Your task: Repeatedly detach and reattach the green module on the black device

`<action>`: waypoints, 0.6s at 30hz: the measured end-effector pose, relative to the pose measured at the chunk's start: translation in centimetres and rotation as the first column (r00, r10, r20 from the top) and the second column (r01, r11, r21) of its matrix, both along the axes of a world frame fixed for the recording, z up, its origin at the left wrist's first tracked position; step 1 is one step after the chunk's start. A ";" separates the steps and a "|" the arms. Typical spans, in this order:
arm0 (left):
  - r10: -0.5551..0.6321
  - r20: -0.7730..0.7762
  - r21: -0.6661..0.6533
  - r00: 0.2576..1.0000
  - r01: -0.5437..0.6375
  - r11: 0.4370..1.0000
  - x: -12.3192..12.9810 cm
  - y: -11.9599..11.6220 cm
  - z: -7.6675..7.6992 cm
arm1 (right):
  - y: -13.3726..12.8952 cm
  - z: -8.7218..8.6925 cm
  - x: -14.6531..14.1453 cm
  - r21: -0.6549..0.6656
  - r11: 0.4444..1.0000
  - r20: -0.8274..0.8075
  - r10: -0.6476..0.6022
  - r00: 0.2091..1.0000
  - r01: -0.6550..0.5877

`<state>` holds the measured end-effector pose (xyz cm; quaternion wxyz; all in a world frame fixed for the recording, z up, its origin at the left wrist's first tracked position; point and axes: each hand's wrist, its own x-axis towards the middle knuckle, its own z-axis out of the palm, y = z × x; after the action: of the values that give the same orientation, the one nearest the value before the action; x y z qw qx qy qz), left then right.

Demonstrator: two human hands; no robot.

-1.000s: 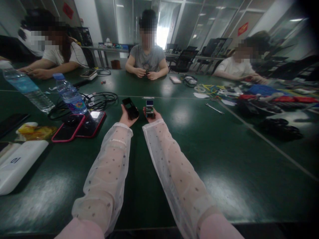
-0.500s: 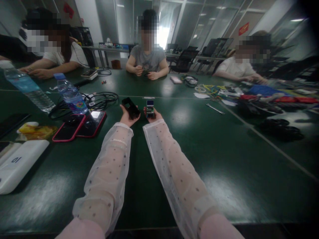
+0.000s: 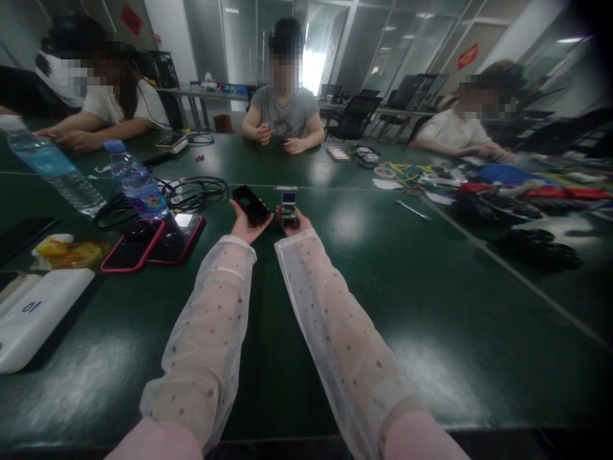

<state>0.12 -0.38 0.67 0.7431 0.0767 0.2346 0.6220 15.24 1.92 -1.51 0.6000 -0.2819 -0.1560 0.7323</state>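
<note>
Too small for details: green circuit board [image 3: 288,213] with screen [image 3: 288,198], held in curled right hand [image 3: 301,222]; held in cupped left hand [image 3: 244,229], black case [image 3: 256,207], murky inside.

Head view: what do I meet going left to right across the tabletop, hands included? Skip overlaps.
White device → blue-capped bottle → left hand holding black case → right hand holding small circuit board → wrench.

Casing [image 3: 257,208] black; circuit board [image 3: 288,211] seemingly green; sleeves [image 3: 208,319] white, dark-spotted; table [image 3: 454,306] dark green.
</note>
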 end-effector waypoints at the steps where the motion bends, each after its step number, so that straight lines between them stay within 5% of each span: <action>1: -0.001 0.008 0.016 1.000 0.001 1.000 0.0 0.1 0.0 | 0.0 0.0 0.0 -0.003 1.000 0.001 -0.002 1.000 0.002; 18: 0.013 -0.041 0.077 0.999 -0.010 0.997 0.2 -0.1 0.4 | 0.1 0.0 -0.1 0.002 0.999 0.022 -0.032 0.999 0.032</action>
<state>0.33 -0.45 1.06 0.7311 0.1169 0.2261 0.6330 15.13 1.98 -1.51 0.6101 -0.2918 -0.1588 0.7193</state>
